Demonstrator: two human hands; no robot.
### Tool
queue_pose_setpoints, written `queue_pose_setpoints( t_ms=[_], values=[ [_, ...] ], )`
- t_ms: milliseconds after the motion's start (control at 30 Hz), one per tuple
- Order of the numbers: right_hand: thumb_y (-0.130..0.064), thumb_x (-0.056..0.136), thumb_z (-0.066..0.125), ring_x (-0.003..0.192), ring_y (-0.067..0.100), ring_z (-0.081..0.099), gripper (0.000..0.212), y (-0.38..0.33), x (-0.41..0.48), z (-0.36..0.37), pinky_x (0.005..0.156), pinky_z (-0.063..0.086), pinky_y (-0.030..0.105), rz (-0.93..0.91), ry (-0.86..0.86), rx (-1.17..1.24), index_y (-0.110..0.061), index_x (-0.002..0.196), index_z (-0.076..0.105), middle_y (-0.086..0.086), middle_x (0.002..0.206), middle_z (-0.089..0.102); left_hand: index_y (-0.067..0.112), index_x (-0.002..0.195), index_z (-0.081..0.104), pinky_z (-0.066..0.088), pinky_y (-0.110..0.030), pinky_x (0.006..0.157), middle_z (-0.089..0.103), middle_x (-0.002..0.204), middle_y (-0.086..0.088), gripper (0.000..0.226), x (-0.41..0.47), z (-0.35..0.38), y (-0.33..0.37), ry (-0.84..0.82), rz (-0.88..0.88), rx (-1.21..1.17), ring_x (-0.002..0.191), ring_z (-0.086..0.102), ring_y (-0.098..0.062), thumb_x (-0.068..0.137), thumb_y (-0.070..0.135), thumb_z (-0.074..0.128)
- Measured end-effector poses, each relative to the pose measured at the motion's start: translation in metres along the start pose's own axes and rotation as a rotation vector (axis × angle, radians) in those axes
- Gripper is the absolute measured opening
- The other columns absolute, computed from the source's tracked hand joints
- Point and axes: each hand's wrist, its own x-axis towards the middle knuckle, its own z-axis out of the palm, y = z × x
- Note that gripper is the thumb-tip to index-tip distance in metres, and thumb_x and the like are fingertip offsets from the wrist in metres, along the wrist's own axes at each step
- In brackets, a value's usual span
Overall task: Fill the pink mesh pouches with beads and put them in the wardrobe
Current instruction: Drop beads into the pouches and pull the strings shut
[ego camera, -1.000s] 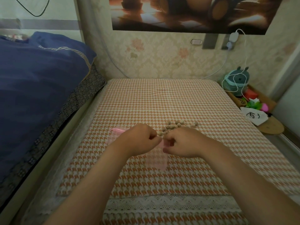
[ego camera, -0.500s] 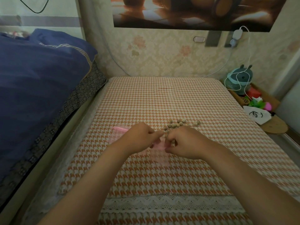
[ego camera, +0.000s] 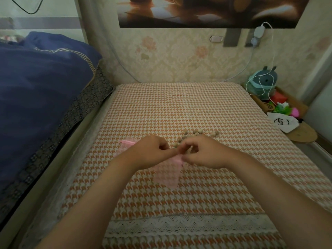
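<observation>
A sheer pink mesh pouch (ego camera: 168, 174) lies on the orange houndstooth cover (ego camera: 179, 108), its top edge pinched between both hands. My left hand (ego camera: 149, 152) grips the pouch's left rim. My right hand (ego camera: 201, 151) holds the right rim, with what looks like beads in its curled fingers. Several tan beads (ego camera: 195, 134) lie loose just beyond the hands. A second pink pouch (ego camera: 125, 143) sits partly hidden behind my left hand.
A blue duvet (ego camera: 39, 97) covers the bed at the left. At the right, a low shelf holds a grey plush toy (ego camera: 265, 81), colourful small items and a white drawstring bag (ego camera: 283, 122). A white charger cable (ego camera: 258, 83) hangs from the wall.
Both hands stayed together at the pouch's mouth. The right hand's fingers have uncurled slightly over the opening. The pouch has shifted a little under the hands.
</observation>
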Motion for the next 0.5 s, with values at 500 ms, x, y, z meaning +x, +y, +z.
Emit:
queue_pose_setpoints(
  t_ms=[500],
  values=[
    [-0.033,0.09,0.067,0.098,0.016,0.064,0.012,0.038,0.031,0.014,0.077,0.055,0.034,0.129,0.196,-0.589,-0.032,0.101,0.072,-0.011,0.106,0.068,0.03,0.138,0.043,0.043,-0.033,0.098,0.052,0.133,0.006,0.067,0.019,0.041,-0.02,0.14,0.111,0.389,0.121,0.046,-0.016,0.079,0.048,0.068]
  ],
)
